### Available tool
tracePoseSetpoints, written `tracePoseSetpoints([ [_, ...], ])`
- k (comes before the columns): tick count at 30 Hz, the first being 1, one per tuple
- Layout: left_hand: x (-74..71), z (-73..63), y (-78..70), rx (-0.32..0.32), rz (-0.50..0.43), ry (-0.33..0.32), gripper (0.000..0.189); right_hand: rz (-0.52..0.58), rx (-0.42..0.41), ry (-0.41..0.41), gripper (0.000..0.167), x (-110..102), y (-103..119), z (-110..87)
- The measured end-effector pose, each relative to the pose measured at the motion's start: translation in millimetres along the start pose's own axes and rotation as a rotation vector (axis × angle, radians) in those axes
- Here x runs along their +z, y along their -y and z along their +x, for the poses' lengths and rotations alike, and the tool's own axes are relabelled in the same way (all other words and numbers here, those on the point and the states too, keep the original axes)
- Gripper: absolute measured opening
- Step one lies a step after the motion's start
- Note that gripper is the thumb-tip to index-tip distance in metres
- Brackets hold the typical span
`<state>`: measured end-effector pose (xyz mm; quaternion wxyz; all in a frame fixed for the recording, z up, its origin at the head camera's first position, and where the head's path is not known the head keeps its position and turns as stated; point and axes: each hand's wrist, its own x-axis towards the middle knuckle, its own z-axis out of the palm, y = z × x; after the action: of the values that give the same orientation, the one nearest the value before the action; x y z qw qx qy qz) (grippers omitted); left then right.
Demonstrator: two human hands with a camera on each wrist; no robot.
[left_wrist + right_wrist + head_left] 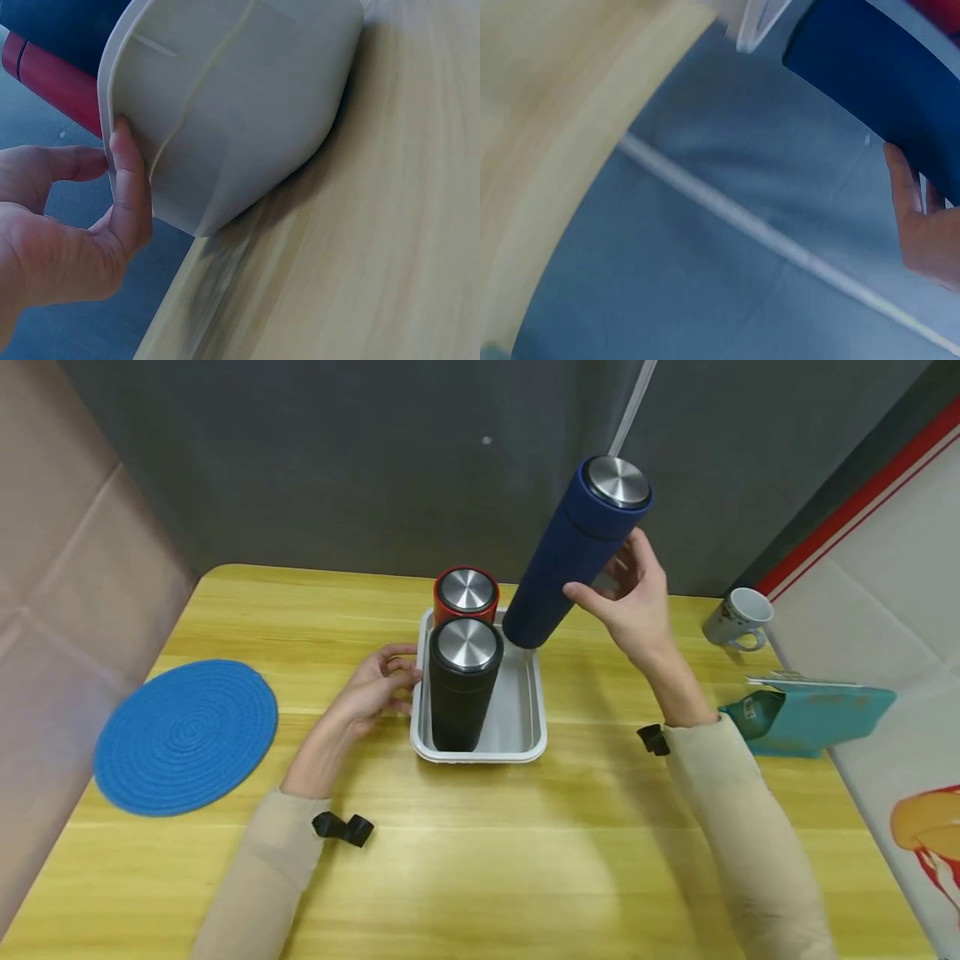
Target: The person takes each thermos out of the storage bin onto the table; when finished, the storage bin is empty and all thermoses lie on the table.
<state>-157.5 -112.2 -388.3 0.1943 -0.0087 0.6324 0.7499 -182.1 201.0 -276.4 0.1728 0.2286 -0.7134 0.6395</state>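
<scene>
My right hand (641,610) holds a dark blue thermos (562,552) by its side, thumb and fingers around it. The thermos is tilted in the air, its steel-topped lid up and to the right, its base over the far right part of a white tray (522,718). A black thermos (461,706) stands in the tray's front left. Behind it stands a red thermos (467,592), mostly hidden in the head view. At the tray's left side, my left hand (75,232) pinches the rim between thumb and fingers.
A round blue woven placemat (187,735) lies at the left of the wooden table (480,868). A patterned mug (731,617) is at the back right, near a teal holder (832,714) with a green object inside. A dark grey panel (337,468) rises behind the table.
</scene>
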Motion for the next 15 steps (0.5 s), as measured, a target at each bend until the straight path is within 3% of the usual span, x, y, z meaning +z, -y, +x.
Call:
tracePoseSetpoints([
  [4,-1.8,-1.9,-0.9,0.007,0.017,-0.012,0.048,-0.079,0.008,-0.029,0.063,-18.5,0.6,-8.6],
  [8,-3.8,-2.9,-2.1,0.015,0.024,-0.017,0.047,-0.108,0.070,-0.034,0.065,-30.8,-6.2,-17.0],
  [15,-5.6,-4.9,-1.8,0.023,0.028,-0.003,0.047,-0.156,0.159,-0.018,0.065,-24.5,-19.1,-31.3],
])
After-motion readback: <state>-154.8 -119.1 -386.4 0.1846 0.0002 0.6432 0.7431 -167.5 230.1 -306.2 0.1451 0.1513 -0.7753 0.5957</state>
